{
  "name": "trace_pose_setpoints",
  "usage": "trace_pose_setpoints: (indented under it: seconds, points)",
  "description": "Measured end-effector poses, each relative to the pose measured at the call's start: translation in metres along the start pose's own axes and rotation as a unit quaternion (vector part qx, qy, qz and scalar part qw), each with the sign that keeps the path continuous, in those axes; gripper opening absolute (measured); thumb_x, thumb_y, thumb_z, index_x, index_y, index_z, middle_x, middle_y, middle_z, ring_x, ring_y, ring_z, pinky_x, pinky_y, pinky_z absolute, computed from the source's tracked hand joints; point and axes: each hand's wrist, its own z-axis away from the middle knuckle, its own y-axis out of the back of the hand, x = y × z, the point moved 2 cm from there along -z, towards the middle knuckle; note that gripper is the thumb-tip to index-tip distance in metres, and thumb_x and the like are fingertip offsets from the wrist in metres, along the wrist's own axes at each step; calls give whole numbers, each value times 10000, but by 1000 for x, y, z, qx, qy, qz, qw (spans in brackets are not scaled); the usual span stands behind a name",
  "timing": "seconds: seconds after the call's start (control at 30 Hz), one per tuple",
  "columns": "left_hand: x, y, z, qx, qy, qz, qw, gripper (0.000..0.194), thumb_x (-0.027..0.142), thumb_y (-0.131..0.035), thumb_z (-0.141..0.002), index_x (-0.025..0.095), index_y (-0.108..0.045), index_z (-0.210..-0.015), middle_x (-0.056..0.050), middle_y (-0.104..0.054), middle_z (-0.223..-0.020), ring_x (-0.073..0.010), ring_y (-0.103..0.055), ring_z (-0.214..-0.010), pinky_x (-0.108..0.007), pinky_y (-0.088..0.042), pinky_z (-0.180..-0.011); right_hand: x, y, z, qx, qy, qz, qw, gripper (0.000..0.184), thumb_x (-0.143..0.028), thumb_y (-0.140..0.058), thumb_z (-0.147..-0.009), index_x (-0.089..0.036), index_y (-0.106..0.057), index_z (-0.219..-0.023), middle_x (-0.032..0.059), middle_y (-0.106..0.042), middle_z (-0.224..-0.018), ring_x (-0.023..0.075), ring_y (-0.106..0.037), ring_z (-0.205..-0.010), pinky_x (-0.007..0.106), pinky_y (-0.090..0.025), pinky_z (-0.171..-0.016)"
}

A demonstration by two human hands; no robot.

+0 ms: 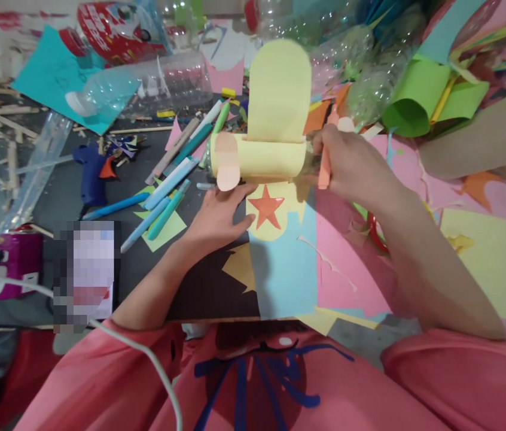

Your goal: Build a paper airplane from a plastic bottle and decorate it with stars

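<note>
A plastic bottle wrapped in pale yellow paper point(271, 158) lies across the middle of the table. One rounded yellow paper flap point(280, 90) stretches away from it. A second flap towards me bears an orange-red star point(267, 207). Across the bottle's left end sits a small peach paper strip point(227, 161). My left hand point(219, 215) has its thumb and fingers apart, fingertips at the near side of the bottle beside the star. My right hand point(340, 158) is closed around an orange marker point(325, 167) at the bottle's right end; its fingertips are partly hidden.
Markers point(176, 173) and a blue glue gun point(94, 170) lie to the left, near a phone point(94, 263). Clear plastic bottles point(154, 81) line the back. Green paper tubes point(414, 99) and paper scraps crowd the right. A white cable point(145, 347) crosses my left sleeve.
</note>
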Motion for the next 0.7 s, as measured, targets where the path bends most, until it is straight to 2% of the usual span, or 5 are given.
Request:
trace_pose_setpoints:
  seconds: [0.23,0.33,0.47,0.6,0.7]
  points:
    - [-2,4,16,379,-109,204,896,249,363,-398,-1052,241,-606,-990,-2,-594,-817,-117,-544,-612,-262,-479,-599,-29,-2,7,124,-108,-74,984,534,-640,-756,-743,-292,-368,-861,-9,-566,-854,202,-546,-694,393,-479,-681]
    - [14,1,21,301,-214,145,918,210,258,-428,-1036,233,-633,-991,-14,-661,-831,-134,-633,-729,-268,-530,-682,-35,-18,12,174,-87,-151,969,477,-575,-754,-804,-284,-384,-886,-18,-519,-870,180,-531,-772,388,-509,-762]
    - [20,-11,16,172,-193,108,960,446,430,-404,-1044,251,-474,-1446,-142,-584,-1354,-248,-600,-1252,-427,-534,-1030,-42,-41,19,146,-80,-239,957,448,-551,-763,-812,-294,-412,-922,-4,-520,-883,204,-535,-814,403,-522,-777]
    - [12,-17,12,161,-153,167,961,578,546,-392,-1027,485,-195,-1567,-75,-296,-1618,-277,-419,-1472,-452,-484,-1118,-67,-53,27,108,-81,-296,946,312,-521,-671,-897,-300,-459,-955,9,-558,-911,206,-574,-840,388,-549,-769]
    - [6,-15,12,188,-91,157,965,692,702,-454,-942,388,-312,-1542,-128,-267,-1631,-333,-397,-1485,-463,-491,-1104,-87,-56,31,88,-82,-315,941,287,-510,-649,-913,-287,-469,-898,-1,-568,-876,193,-591,-819,354,-550,-736]
